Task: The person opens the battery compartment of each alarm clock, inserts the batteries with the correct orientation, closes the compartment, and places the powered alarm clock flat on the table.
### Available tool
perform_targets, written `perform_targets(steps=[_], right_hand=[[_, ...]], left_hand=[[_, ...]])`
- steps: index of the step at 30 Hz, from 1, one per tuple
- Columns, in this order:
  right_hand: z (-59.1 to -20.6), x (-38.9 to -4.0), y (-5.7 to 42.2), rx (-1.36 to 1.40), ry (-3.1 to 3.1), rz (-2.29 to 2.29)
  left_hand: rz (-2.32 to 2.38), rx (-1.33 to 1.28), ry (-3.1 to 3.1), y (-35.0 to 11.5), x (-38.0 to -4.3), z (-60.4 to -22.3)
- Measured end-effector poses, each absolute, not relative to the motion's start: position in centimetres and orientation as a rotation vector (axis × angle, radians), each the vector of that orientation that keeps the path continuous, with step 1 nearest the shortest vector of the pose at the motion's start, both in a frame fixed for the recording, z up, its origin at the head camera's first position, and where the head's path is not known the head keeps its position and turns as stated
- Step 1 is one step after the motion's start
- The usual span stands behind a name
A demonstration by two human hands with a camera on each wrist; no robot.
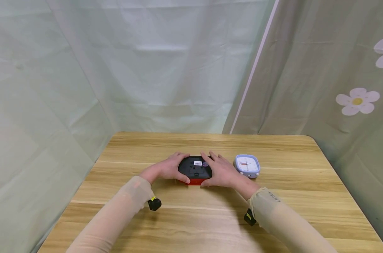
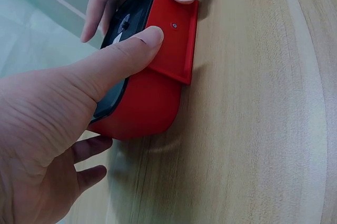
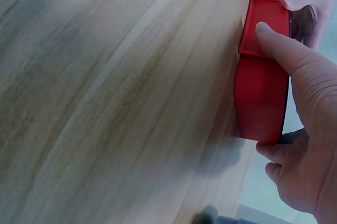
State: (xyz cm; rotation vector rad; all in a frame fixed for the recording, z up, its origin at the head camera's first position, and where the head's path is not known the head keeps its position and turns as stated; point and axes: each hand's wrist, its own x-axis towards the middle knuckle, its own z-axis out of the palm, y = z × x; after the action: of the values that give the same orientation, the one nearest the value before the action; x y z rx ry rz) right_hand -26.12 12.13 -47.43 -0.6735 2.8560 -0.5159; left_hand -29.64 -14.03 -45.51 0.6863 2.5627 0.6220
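Note:
A red box-shaped device [image 1: 196,170] with a black panel facing up lies mid-table. On the panel are a white barcode label [image 1: 198,163] and a small round purple sticker [image 1: 205,164]. My left hand [image 1: 170,168] grips its left end, thumb on the red near side and fingers around toward the far edge. At the other end my right hand [image 1: 223,172] holds it the same way. In the left wrist view the thumb presses beside a raised red flap-like section [image 2: 176,29]. The device's underside is hidden.
A light-blue alarm clock [image 1: 247,166] with a white dial rests just right of my right hand, dial up. The wood-grain table [image 1: 191,225] ends at a pale curtain [image 1: 166,70] behind. A flowered curtain [image 1: 357,102] hangs on the right.

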Motion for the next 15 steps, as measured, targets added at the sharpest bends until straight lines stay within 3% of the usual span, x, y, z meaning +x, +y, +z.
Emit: perform_targets(steps=[15], right_hand=[[-46.50,-25.93,11.18,-0.621,2.883,-0.451]], left_hand=[[0.656,0.684,2.543,-13.95,-29.29,-45.14]])
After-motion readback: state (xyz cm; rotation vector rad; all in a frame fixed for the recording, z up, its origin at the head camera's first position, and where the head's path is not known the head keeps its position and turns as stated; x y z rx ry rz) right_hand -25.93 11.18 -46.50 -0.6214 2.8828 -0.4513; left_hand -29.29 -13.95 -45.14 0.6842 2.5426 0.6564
